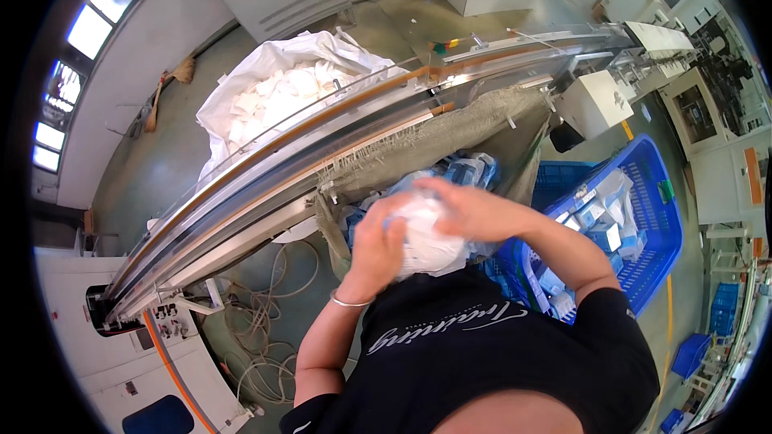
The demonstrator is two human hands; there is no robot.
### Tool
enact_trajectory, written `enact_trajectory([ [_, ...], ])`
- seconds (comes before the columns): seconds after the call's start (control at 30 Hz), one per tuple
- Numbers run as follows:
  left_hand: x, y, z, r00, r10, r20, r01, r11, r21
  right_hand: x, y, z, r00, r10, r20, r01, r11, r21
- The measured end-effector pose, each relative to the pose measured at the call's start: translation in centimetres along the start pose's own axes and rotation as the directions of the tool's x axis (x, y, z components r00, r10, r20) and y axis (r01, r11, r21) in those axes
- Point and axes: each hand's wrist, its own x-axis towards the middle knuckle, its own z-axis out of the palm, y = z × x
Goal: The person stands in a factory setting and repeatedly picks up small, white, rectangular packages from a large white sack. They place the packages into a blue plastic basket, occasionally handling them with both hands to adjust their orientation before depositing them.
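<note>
In front of my chest, a soft white bundle (433, 239) sits between my two hands, its exact kind blurred. My left hand (378, 243) grips its left side, thumb up. On the right side my right hand (476, 210) curves over it, fingers smeared by motion. Just beyond the hands, blue-and-white plastic packages (470, 169) lie in a grey-green cloth sling (498, 124) hung along the conveyor. Part of these packages is hidden behind my hands.
A long conveyor (265, 145) with metal rails crosses ahead. Behind it stands a large white sack (221, 108) full of white pieces. A blue plastic crate (663, 229) with blue-and-white packs is at my right. Coiled hoses (261, 329) lie on the floor at left.
</note>
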Motion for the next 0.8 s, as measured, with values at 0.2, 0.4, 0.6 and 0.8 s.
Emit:
enact_trajectory([
  [0.2,-0.6,-2.2,-0.1,0.863,-0.464,-0.199,0.402,0.870,-0.284,-1.5,-3.1,3.2,0.994,0.073,-0.085,-0.077,0.996,-0.038],
  [0.4,-0.4,-6.4,1.0,0.501,-0.793,-0.345,0.262,0.519,-0.813,-1.6,-2.3,3.5,0.933,-0.239,-0.270,0.180,0.958,-0.225],
  [0.6,-4.1,-10.4,2.2,0.972,0.179,-0.153,-0.091,0.886,0.455,2.8,-7.4,-3.6,0.480,-0.346,-0.806,0.456,0.884,-0.108],
  [0.8,-8.6,-25.1,4.7,0.640,-0.733,0.232,0.141,0.408,0.902,16.1,-1.8,-0.7,0.642,-0.665,-0.380,0.178,0.612,-0.770],
])
